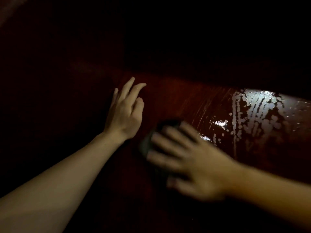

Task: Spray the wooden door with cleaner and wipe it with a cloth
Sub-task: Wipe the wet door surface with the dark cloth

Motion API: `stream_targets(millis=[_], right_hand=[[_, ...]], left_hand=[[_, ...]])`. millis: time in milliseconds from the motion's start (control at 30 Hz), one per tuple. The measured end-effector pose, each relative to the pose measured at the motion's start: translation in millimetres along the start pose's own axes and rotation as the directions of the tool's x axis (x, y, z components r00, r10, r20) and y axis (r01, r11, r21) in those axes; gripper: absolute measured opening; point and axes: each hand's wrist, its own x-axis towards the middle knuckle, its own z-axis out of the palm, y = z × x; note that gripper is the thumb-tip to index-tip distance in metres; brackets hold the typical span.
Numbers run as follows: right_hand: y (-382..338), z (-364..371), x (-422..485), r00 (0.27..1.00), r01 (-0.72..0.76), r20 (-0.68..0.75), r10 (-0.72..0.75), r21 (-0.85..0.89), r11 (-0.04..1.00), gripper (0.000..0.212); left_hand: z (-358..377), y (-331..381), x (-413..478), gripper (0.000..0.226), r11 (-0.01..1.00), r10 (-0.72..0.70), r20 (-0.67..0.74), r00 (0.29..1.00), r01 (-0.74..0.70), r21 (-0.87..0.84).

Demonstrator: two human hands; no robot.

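Observation:
The dark reddish wooden door fills the view, mostly in deep shadow. A lit patch at the right shows wet streaks and droplets of cleaner. My right hand, blurred by motion, presses a dark cloth flat against the door with its fingers spread. My left hand rests against the door to the upper left of the cloth, its fingers relaxed and holding nothing. No spray bottle is in view.
Everything outside the lit band of door is black. Nothing else can be made out.

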Motion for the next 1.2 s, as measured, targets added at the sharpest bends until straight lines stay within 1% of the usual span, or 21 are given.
stream_targets(millis=[33, 100, 167, 233, 300, 333, 400, 467, 567, 633, 700, 733, 800, 833, 900, 933, 1000, 1033, 1067, 1133, 1200], right_hand=[[-31, 4, -12, 0.995, 0.100, 0.012, -0.100, -0.014, 0.995, 0.066], [-54, 8, -23, 0.975, 0.214, 0.061, -0.212, -0.026, 0.977, 0.062], [-35, 4, -10, 0.971, 0.229, 0.063, -0.230, 0.012, 0.973, 0.058], [6, -1, 19, 0.994, 0.107, -0.001, -0.107, 0.008, 0.994, 0.057], [64, -10, 58, 0.994, -0.092, -0.062, 0.091, -0.020, 0.996, 0.063], [94, -17, 76, 0.977, -0.200, -0.075, 0.198, -0.008, 0.980, 0.064], [144, -30, 112, 0.927, -0.371, -0.044, 0.373, 0.039, 0.928, 0.063], [169, -38, 138, 0.884, -0.462, -0.043, 0.466, 0.083, 0.883, 0.062], [162, -38, 150, 0.873, -0.485, -0.023, 0.488, 0.074, 0.871, 0.054], [130, -35, 140, 0.920, -0.391, 0.018, 0.391, 0.010, 0.920, 0.059], [79, -25, 112, 0.986, -0.162, 0.045, 0.163, -0.042, 0.986, 0.067], [50, -22, 94, 0.997, -0.028, 0.067, 0.030, -0.032, 0.999, 0.070], [-2, -17, 60, 0.976, 0.201, 0.085, -0.198, -0.021, 0.979, 0.069], [-18, -13, 47, 0.957, 0.275, 0.105, -0.270, -0.029, 0.961, 0.067], [-23, -7, 42, 0.922, 0.374, 0.128, -0.365, -0.051, 0.926, 0.065], [-15, -7, 51, 0.921, 0.381, 0.122, -0.371, -0.074, 0.922, 0.066], [17, -12, 85, 0.961, 0.276, 0.040, -0.273, -0.141, 0.951, 0.066], [40, -16, 108, 0.984, 0.174, -0.005, -0.177, -0.155, 0.972, 0.068], [65, -23, 132, 0.999, 0.051, -0.007, -0.052, -0.127, 0.991, 0.069], [106, -33, 173, 0.980, -0.197, -0.028, 0.196, -0.042, 0.980, 0.056], [128, -40, 198, 0.941, -0.333, -0.040, 0.335, 0.049, 0.942, 0.051]], left_hand=[[-2, -1, 0, 0.064, 1.000, 0.002, 0.008, 1.000, -0.002, -0.019], [-5, 0, -2, 0.059, 0.999, 0.013, 0.022, 1.000, -0.011, -0.047], [-7, 2, -2, 0.058, 0.997, 0.020, 0.019, 1.000, -0.018, -0.081], [-9, 2, -1, 0.058, 0.993, 0.022, 0.000, 1.000, -0.022, -0.118], [-11, 2, 1, 0.058, 0.985, 0.010, -0.027, 1.000, -0.015, -0.171], [-11, 2, 0, 0.058, 0.981, 0.006, -0.037, 0.999, -0.013, -0.191], [-10, 0, -3, 0.057, 0.978, 0.030, -0.062, 0.998, -0.042, -0.205], [-8, -1, -3, 0.056, 0.971, 0.057, -0.087, 0.995, -0.076, -0.227], [-7, 0, -1, 0.058, 0.954, 0.050, -0.110, 0.993, -0.080, -0.289], [-7, 1, -1, 0.058, 0.945, 0.039, -0.119, 0.992, -0.075, -0.317], [-8, 1, -1, 0.058, 0.926, 0.026, -0.140, 0.990, -0.077, -0.370], [-9, 2, -1, 0.059, 0.912, 0.010, -0.155, 0.988, -0.072, -0.404], [-13, 4, 1, 0.061, 0.886, -0.028, -0.172, 0.985, -0.055, -0.461], [-15, 5, 2, 0.061, 0.880, -0.037, -0.173, 0.984, -0.049, -0.472], [-16, 7, 4, 0.061, 0.885, -0.046, -0.178, 0.983, -0.043, -0.463], [-16, 8, 5, 0.062, 0.893, -0.042, -0.188, 0.981, -0.047, -0.448], [-18, 9, 8, 0.062, 0.904, -0.036, -0.215, 0.976, -0.060, -0.423], [-20, 11, 10, 0.062, 0.904, -0.033, -0.232, 0.972, -0.070, -0.422], [-23, 13, 11, 0.061, 0.904, -0.016, -0.258, 0.966, -0.097, -0.417], [-29, 18, 13, 0.058, 0.908, 0.054, -0.293, 0.955, -0.169, -0.384], [-32, 21, 15, 0.056, 0.909, 0.091, -0.298, 0.950, -0.202, -0.365]])
